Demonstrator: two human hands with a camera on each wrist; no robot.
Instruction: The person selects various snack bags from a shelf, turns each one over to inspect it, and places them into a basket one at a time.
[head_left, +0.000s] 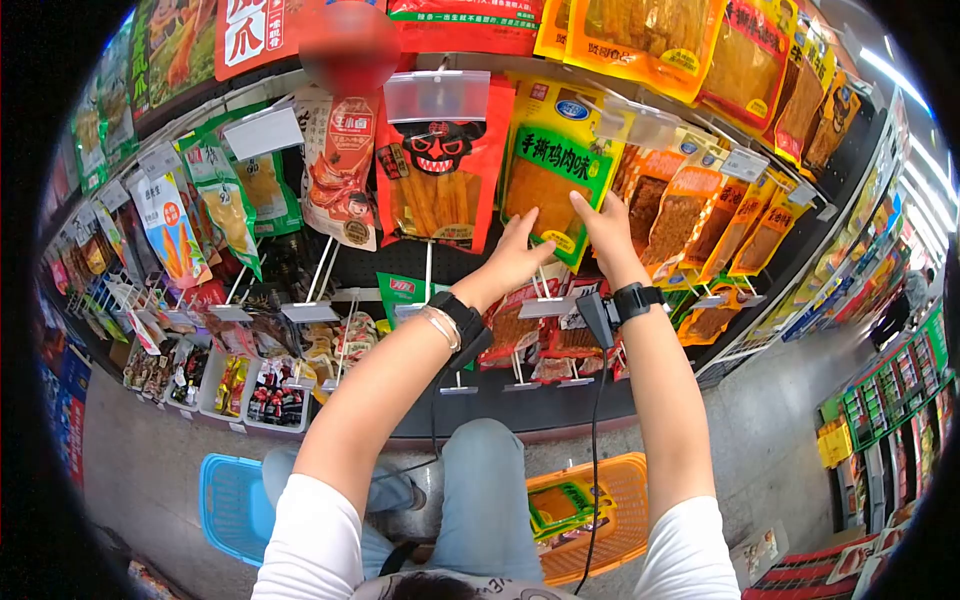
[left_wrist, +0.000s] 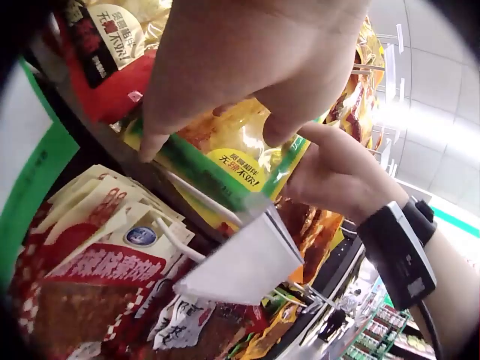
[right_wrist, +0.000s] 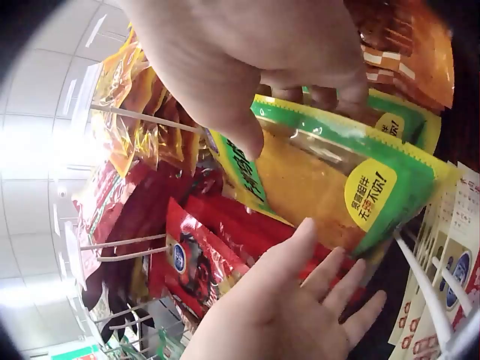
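Observation:
A yellow and green snack bag (head_left: 540, 185) with a clear window hangs on the shelf rack in front of me. My right hand (head_left: 613, 240) holds its right side, thumb on the front; in the right wrist view, its other fingers reach behind the bag (right_wrist: 300, 176). My left hand (head_left: 517, 264) is at the bag's lower left. The right wrist view shows that left hand (right_wrist: 292, 300) with fingers spread and extended, just off the bag's edge. A second green-edged bag (right_wrist: 420, 124) lies behind the held one.
Left of the bag hangs a red snack bag (head_left: 440, 180); orange bags (head_left: 685, 210) hang to the right. Hooks with price tags (head_left: 545, 307) jut out below. On the floor stand a blue basket (head_left: 225, 505) and an orange basket (head_left: 630, 500) with snack bags inside.

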